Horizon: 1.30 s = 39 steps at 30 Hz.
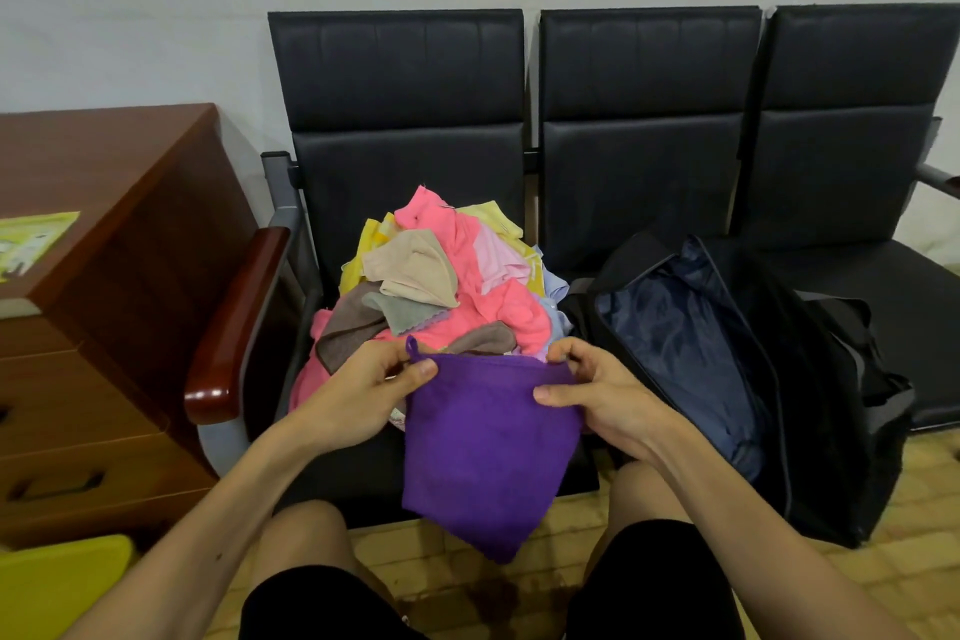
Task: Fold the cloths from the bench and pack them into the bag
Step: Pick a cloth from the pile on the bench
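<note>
Just above the person's knees, a purple cloth (pixel 488 452) hangs by its top edge. The left hand (pixel 358 395) pinches the corner beside the small hanging loop, and the right hand (pixel 597 395) pinches the opposite corner between thumb and fingers. Holding it this way lets the fabric drop flat and square under its own weight, which probably readies it for a first fold.

Behind it, the pile of cloths (pixel 447 286) lies heaped and unfolded on the left seat of the bench (pixel 400 120), close enough to draw from without reaching far. On the next seat, just beside the pile, the bag (pixel 685 343) lies unzipped with its blue lining showing, so a folded piece could go straight in. No folded cloth is visible inside it.
</note>
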Available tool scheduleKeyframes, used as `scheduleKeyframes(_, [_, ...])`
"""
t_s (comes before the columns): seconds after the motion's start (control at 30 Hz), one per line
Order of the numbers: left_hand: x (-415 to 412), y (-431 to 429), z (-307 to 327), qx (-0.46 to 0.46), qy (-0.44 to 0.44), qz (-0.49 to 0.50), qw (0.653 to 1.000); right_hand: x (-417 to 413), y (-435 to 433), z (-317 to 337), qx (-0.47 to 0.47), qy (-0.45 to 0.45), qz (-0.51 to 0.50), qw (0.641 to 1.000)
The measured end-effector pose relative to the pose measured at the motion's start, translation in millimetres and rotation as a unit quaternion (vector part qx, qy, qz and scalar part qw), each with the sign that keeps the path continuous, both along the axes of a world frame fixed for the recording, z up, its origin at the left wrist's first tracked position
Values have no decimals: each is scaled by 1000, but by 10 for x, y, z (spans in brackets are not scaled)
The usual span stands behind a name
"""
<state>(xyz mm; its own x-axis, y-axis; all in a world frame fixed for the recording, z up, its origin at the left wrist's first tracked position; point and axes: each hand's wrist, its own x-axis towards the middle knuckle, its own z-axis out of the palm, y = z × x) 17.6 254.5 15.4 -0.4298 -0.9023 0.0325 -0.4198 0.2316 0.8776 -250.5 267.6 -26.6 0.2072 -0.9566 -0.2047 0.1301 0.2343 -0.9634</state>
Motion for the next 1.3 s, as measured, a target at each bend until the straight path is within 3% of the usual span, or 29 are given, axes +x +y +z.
scheduleKeyframes(0.1, [-49,29,-115,32,30,61,997,-6,38,137,-47,10,-60,997])
scheduleKeyframes(0.2, [-131,57,-163,57,137,98,984,44,84,292,-65,-12,-62,996])
scheduleKeyframes(0.33, [-328,38,-121,76,254,142,954,46,110,380,-36,-136,-56,989])
scheduleKeyframes(0.47, [-571,28,-25,102,291,158,938,-36,111,460,-37,-239,-66,968])
scheduleKeyframes(0.57, [-716,-22,58,138,317,165,924,6,116,331,6,-268,-70,961])
scheduleKeyframes(0.7, [-823,-115,102,199,321,175,909,248,342,-162,138,-317,16,938])
scheduleKeyframes(0.8, [-756,-208,63,238,288,186,909,368,469,-274,135,-298,50,944])
scheduleKeyframes(0.97, [-434,-369,-213,289,157,200,923,397,462,-147,144,-244,-1,959])
scheduleKeyframes(1.03, [-343,-383,-344,329,187,207,902,398,446,-47,143,-211,-25,967])
scheduleKeyframes(1.1, [-292,-337,-506,393,281,190,855,401,405,60,130,-195,-42,971])
scheduleKeyframes(1.2, [-290,-188,-817,434,433,105,783,381,327,188,107,-195,-56,973])
scheduleKeyframes(1.3, [-360,-48,-1019,459,499,39,735,339,238,248,115,-208,-63,969])
